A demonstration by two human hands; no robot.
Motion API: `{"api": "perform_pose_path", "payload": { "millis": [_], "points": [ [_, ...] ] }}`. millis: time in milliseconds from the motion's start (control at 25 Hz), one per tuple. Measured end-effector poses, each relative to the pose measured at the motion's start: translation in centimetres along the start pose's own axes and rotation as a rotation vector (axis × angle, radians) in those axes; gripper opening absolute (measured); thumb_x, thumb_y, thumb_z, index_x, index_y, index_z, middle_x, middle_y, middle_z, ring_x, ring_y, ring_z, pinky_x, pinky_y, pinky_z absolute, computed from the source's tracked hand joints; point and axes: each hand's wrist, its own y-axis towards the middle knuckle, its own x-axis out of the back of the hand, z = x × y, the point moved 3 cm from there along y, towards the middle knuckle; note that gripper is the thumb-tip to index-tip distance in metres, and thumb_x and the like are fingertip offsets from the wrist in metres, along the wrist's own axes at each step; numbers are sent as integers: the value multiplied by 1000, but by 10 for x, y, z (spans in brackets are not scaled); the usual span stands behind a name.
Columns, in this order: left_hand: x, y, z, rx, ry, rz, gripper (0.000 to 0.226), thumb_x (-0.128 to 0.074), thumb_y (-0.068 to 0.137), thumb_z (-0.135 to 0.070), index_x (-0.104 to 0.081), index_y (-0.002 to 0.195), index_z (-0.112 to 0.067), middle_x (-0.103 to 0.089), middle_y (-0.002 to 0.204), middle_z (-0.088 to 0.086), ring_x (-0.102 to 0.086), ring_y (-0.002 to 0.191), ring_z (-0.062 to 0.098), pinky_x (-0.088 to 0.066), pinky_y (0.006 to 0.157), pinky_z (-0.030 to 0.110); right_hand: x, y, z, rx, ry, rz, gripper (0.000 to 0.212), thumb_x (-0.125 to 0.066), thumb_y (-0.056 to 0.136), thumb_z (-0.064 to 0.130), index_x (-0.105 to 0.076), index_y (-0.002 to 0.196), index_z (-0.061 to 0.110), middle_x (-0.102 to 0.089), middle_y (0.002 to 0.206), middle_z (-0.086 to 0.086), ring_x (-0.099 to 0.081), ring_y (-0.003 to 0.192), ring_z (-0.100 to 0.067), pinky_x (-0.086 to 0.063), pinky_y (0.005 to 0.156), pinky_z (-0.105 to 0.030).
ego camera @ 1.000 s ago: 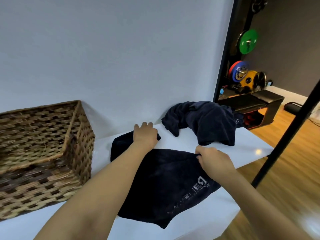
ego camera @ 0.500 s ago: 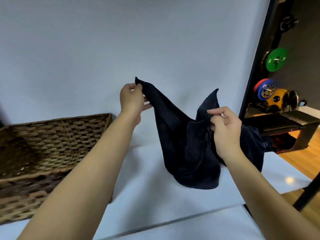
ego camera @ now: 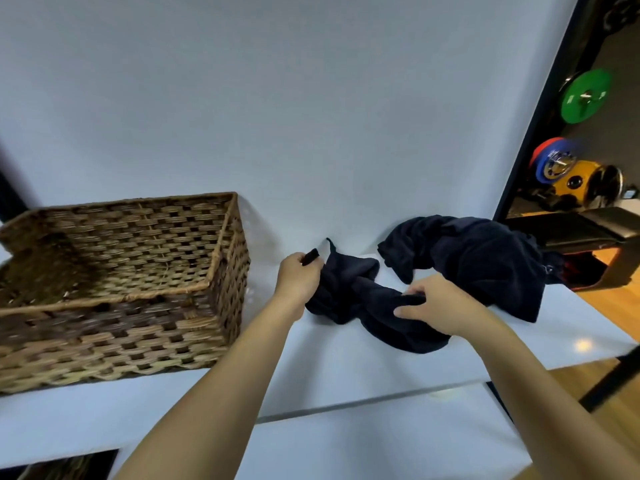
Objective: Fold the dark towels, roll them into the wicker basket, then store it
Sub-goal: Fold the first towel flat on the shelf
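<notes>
Head view, left to right: wicker basket [ego camera: 117, 271] on the white table [ego camera: 346, 375], open side up. Left hand [ego camera: 298, 278], fingers curled, pinches the far-left corner of a bunched dark towel [ego camera: 363, 299]; its long axis runs far-left to near-right. Right hand [ego camera: 436, 306] grips its near-right end. Second towel [ego camera: 467, 258] heaped far right.

Counts on the white table [ego camera: 346, 375]

Two dark towels: one bunched towel [ego camera: 367, 299] and one heaped towel [ego camera: 478, 258]. One wicker basket [ego camera: 131, 292]. Two hands: left hand [ego camera: 298, 278], right hand [ego camera: 440, 306].
</notes>
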Motion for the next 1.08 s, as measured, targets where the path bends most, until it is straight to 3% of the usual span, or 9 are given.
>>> {"api": "perform_pose_path", "payload": {
  "millis": [120, 280, 360, 480, 600, 760, 840, 960, 1080],
  "points": [
    [6, -6, -9, -92, -58, -44, 25, -57, 100, -24, -61, 78, -12, -60, 74, 1, -56, 68, 18, -43, 61, 27, 14, -4, 6, 55, -97, -231, 27, -65, 95, 36, -68, 77, 17, -65, 69, -5, -63, 66, -21, -56, 65, -45],
    [13, -7, -20, -168, -127, -107, 28, -58, 99, -30, -54, 78, -11, -49, 75, 7, -45, 69, 20, -37, 63, 32, 44, -18, 15, 119, 407, -653, 20, -51, 103, 26, -58, 87, 17, -61, 74, 1, -56, 63, -14, -46, 59, -29],
    [14, -10, -19, -146, -136, -72, 28, -58, 98, -35, -58, 83, -12, -50, 78, 8, -48, 72, 21, -45, 65, 37, 45, -18, 13, 27, 829, -673, 22, -48, 104, 25, -56, 85, 20, -59, 78, 0, -54, 68, -13, -45, 67, -28],
    [2, -24, -5, -36, -107, 88, 34, -57, 102, -34, -69, 92, -3, -65, 83, 9, -61, 73, 22, -61, 75, 49, 29, -10, 9, -167, 1368, -484, 16, -54, 99, 27, -64, 90, 19, -68, 101, -1, -65, 96, -27, -49, 90, -37],
    [-11, -42, -3, -4, -172, 198, 34, -53, 105, -29, -72, 96, -3, -74, 87, 11, -70, 69, 21, -62, 65, 38, 14, -14, 29, 124, 1074, -537, 24, -56, 89, 25, -56, 89, 1, -66, 97, 5, -66, 94, -22, -45, 89, -32],
    [-15, -52, -15, -7, -229, 259, 39, -47, 108, -30, -71, 106, 0, -76, 88, 12, -73, 75, 24, -56, 62, 33, -20, -27, 64, 569, 550, -337, 23, -56, 82, 0, -43, 67, 10, -63, 134, 9, -62, 104, 7, -43, 83, -12],
    [-12, -55, -18, -26, -193, 279, 39, -46, 108, -30, -71, 99, -1, -76, 90, 16, -74, 77, 26, -57, 64, 35, -28, -29, 65, 625, 524, -310, 31, -55, 76, 0, -36, 62, 19, -64, 134, 9, -64, 96, 5, -41, 72, -10],
    [-4, -59, -22, -45, -170, 282, 38, -46, 108, -28, -70, 95, -3, -77, 90, 16, -75, 77, 27, -61, 71, 40, -29, -29, 60, 650, 582, -367, 35, -51, 72, 4, -35, 56, 30, -70, 126, 6, -63, 117, -7, -42, 78, -15],
    [0, -64, -23, -97, -150, 289, 32, -47, 107, -22, -71, 95, -6, -74, 87, 15, -71, 71, 25, -60, 79, 52, -31, -30, 67, 709, 534, -356, 25, -56, 74, 9, -39, 58, 15, -69, 121, 2, -59, 123, -5, -47, 86, -25]
  ]
}}
